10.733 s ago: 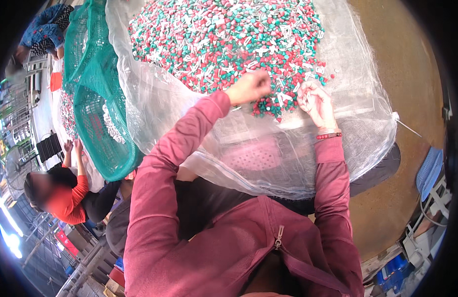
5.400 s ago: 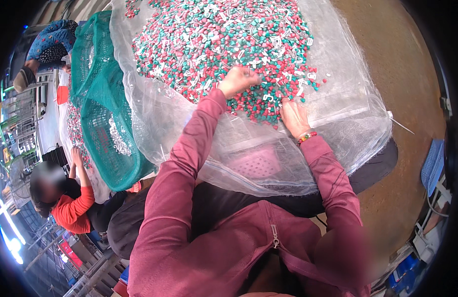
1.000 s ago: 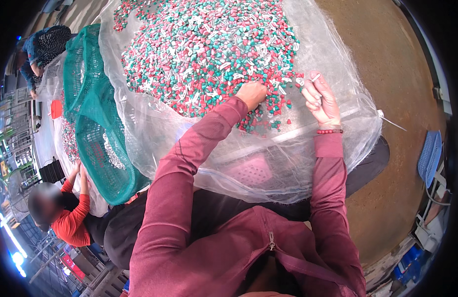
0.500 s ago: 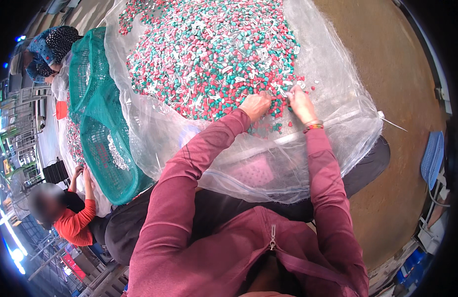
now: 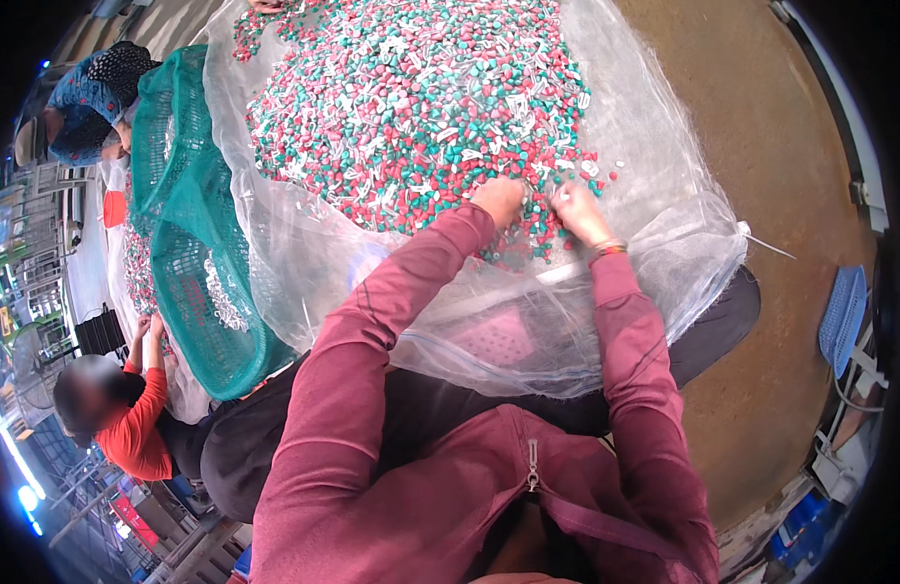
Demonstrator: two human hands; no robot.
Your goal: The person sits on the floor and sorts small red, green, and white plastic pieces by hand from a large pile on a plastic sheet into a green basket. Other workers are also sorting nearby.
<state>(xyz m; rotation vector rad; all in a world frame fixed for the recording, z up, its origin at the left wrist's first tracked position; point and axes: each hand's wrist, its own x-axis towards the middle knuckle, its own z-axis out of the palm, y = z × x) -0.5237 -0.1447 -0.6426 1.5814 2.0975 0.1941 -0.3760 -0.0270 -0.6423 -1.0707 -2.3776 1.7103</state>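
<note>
A wide heap of small red, pink, green and white pieces, seemingly plastic, lies on a translucent mesh sheet. At the heap's near edge my left hand is closed, fingers curled down among the pieces; whatever they hold is hidden. Just to its right, my right hand has its fingertips pinched together over loose pieces. Something small and pale shows at those fingertips, too small to name. A narrow strip of scattered red and green pieces separates the two hands.
Left of the sheet stand green baskets draped in green netting, white pieces inside one. A person in orange and another in blue patterned clothing sit at the left. Another hand reaches the heap's far edge. A blue basket is at right.
My right hand has shifted slightly left and down, nearer my left hand, which stays almost in place. Another person's hand has appeared at the heap's far edge.
</note>
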